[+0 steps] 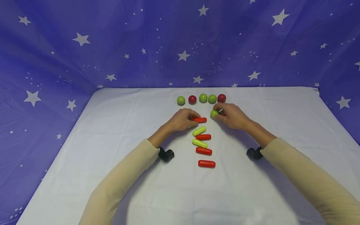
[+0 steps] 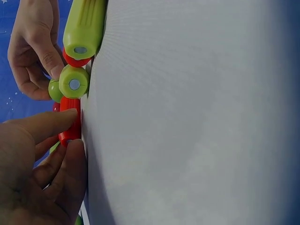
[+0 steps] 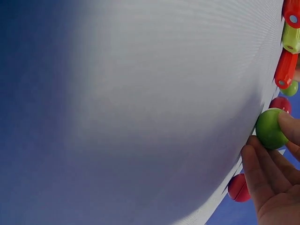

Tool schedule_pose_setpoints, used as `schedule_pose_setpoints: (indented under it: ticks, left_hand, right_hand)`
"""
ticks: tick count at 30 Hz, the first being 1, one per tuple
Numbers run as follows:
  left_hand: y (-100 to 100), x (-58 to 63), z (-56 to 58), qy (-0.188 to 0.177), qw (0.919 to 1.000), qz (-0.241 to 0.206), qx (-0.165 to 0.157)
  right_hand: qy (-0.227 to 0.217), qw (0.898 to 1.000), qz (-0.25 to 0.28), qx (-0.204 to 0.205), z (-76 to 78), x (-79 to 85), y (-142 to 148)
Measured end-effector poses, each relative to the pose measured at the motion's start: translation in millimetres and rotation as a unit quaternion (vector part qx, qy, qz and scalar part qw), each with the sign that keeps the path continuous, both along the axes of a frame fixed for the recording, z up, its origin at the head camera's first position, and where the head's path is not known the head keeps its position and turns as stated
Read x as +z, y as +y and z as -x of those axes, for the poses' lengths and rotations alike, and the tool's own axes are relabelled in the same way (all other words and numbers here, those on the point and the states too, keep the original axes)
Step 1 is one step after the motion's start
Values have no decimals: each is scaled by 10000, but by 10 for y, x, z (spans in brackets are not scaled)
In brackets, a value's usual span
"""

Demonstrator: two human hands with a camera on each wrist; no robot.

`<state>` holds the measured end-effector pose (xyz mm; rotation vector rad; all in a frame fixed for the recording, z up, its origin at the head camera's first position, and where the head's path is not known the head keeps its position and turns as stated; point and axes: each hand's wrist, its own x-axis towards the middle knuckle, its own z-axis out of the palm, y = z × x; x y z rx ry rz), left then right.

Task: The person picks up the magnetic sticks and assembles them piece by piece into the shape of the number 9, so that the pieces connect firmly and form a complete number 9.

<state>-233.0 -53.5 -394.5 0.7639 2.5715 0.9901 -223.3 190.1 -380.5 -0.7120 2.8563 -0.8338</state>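
Observation:
My left hand (image 1: 181, 120) grips a red faceted rod (image 1: 201, 120) by its left end, with thumb and fingertips around it. In the left wrist view this red rod (image 2: 72, 123) lies along the white cloth, and a grey disc shows at its near end. To its right, my right hand (image 1: 232, 116) holds a green ball (image 1: 214, 114) between thumb and fingers. The right wrist view shows that green ball (image 3: 270, 129) low over the cloth, with the thumb on top. Right below the left hand lies a yellow-green rod (image 1: 199, 131).
A row of balls lies behind the hands, among them a green ball (image 1: 181, 100) and a red ball (image 1: 222, 98). Nearer me are a yellow-green rod (image 1: 199, 143) and red rods, the closest red rod (image 1: 206, 164) apart. A starry blue curtain (image 1: 157, 47) borders the white table (image 1: 126, 103).

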Motion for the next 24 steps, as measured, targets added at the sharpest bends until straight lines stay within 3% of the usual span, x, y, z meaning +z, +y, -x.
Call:
schedule_pose_setpoints:
  ticks: [11, 24]
  left_hand:
    - [7, 21, 21, 53, 10000, -24, -2]
    - [64, 14, 97, -203, 9972, -703, 157]
  right_hand:
    - [-17, 10000, -34, -4, 10, 13, 7]
    - [-99, 10000, 1, -10, -17, 10, 12]
